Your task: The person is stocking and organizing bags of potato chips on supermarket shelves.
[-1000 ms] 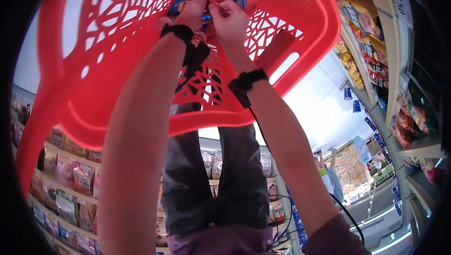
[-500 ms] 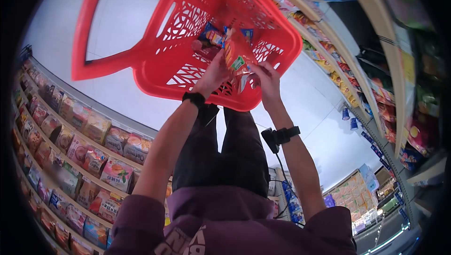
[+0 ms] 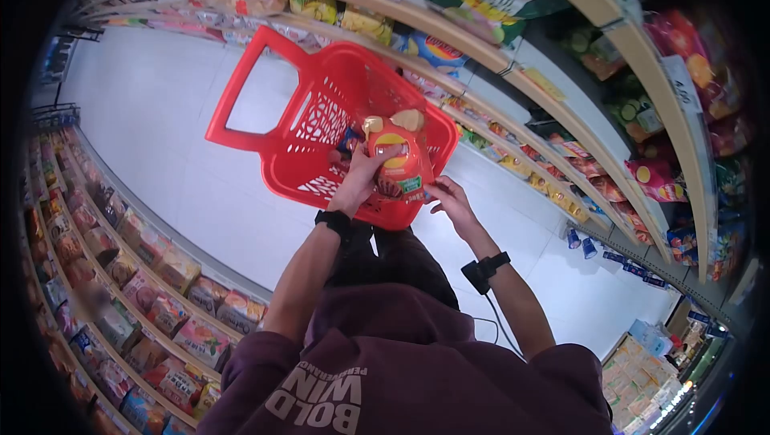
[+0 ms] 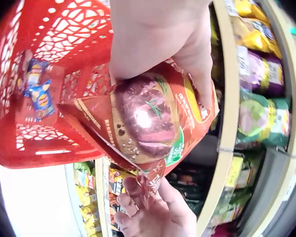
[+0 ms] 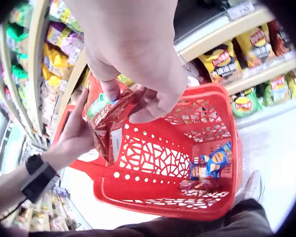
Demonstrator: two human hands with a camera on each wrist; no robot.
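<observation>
A red potato chip bag [image 3: 407, 166] with a steak picture is held over the mouth of the red shopping basket [image 3: 277, 182]. My left hand [image 3: 358, 182] grips its left side, thumb across the front, as the left wrist view also shows. At the bag's lower right corner, my right hand [image 3: 454, 204] pinches the crimped edge between thumb and fingers; the right wrist view shows this corner [image 5: 108, 116] close up. Deeper in the basket lie small blue chip bags [image 5: 217, 160] and a dark red packet [image 5: 197, 184].
Shelves of chip bags [image 3: 437, 54] run along the right and top. On the left stand shelves of packaged foods [image 3: 164, 267]. The basket's long handle [image 3: 233, 102] sticks out to the upper left, over the pale floor [image 3: 200, 186]. Blue hanging cups [image 3: 581, 242] line a shelf end.
Both hands have come up out of the basket with the chip bag. Its front now faces up toward the head, and the head view takes in more of the shelves and floor.
</observation>
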